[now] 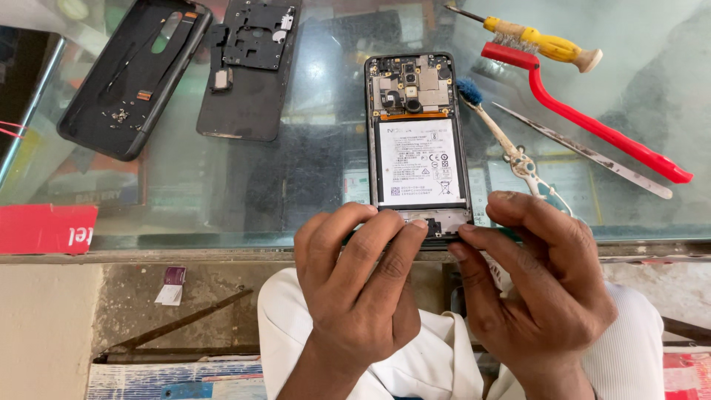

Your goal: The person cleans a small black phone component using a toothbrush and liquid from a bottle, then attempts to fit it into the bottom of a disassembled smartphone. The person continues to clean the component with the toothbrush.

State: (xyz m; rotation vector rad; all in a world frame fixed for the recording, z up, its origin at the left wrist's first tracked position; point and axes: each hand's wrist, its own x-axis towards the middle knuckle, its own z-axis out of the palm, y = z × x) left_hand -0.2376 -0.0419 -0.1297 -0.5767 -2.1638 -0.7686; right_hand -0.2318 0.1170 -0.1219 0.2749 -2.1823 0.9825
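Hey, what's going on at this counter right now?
A person has an opened phone lying on a glass counter, back cover off, battery and circuit board showing. The left hand and right hand press fingertips at its bottom edge. The removed back cover and an inner plate lie to the left. A yellow screwdriver, red brush, tweezers and toothbrush lie to the right.

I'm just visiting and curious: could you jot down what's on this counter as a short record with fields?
Surface: glass counter
Main item: opened phone, battery showing
Left hand: fingertips on the phone's bottom edge
Right hand: fingertips on the same edge
Tools on the right: yellow screwdriver, red brush, tweezers
Upper left: back cover, inner plate
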